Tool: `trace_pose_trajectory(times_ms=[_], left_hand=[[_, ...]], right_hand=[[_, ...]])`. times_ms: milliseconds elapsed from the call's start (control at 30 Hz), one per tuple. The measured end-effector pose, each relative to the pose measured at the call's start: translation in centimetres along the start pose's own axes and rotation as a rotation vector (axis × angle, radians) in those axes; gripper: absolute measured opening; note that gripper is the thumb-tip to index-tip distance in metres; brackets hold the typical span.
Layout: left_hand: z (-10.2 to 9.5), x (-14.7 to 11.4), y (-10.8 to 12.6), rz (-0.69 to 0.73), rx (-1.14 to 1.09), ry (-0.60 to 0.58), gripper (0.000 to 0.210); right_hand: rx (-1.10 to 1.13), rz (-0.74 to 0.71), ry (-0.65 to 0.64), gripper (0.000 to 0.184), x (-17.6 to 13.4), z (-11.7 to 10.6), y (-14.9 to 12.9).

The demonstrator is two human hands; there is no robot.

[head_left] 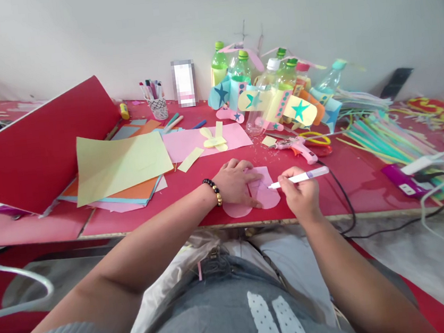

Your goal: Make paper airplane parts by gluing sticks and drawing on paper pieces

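On the red table in front of me lies pink paper (269, 197) with rounded lower edges. My left hand (236, 182) rests on it with fingers spread, pressing it flat. A beaded bracelet (214, 190) circles that wrist. In my right hand (300, 195) is a white marker (301, 177), its tip pointing left at the pink paper; whether it touches is hard to tell. Just beyond my hands, a pink sheet (181, 143) carries a yellow paper shape (215, 140) with several lobes, and a small yellow strip (191, 160) lies at its near edge.
A pink glue gun (298, 148) with a black cord and yellow-handled scissors (317, 138) lie right. Behind stand decorated plastic bottles (241, 70). Left are stacked coloured sheets (125, 164) and a raised red board (43, 146). A pen cup (158, 108) stands at the back; a purple power strip (404, 181) sits right.
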State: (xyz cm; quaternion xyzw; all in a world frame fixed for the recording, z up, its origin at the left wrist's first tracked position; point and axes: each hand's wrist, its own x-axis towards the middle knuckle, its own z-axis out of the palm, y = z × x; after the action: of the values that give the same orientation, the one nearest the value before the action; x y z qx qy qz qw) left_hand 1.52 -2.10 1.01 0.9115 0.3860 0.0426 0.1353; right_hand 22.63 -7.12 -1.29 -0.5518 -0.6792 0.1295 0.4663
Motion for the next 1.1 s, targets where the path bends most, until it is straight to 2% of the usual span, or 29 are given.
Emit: trace_pose_trajectory(times_ms=[100,300,500,600,867,1100], left_hand=[[0.0,0.0,0.0,0.004,0.0,0.009,0.085],[0.2,0.0,-0.1,0.01,0.002,0.019,0.085],[0.1,0.0,0.0,0.002,-0.002,0.009,0.084],[-0.1,0.0,0.1,-0.005,-0.009,-0.003,0.083],[-0.2,-0.1,0.1,0.003,-0.018,-0.013,0.088],[-0.2,-0.1,0.0,0.01,-0.022,-0.004,0.091]], right_hand=[[0.023,0.015,-0.018,0.017,0.0,-0.1,0.0],[0.104,-0.067,-0.259,0.019,0.1,-0.2,-1.0],[0.102,-0.102,-0.354,0.019,0.1,-0.2,-1.5],[0.052,-0.075,-0.28,0.016,0.2,-0.1,-1.2],[-0.06,0.075,0.063,0.015,0.4,0.0,0.1],[-0.064,0.137,0.126,0.015,0.5,-0.1,0.6]])
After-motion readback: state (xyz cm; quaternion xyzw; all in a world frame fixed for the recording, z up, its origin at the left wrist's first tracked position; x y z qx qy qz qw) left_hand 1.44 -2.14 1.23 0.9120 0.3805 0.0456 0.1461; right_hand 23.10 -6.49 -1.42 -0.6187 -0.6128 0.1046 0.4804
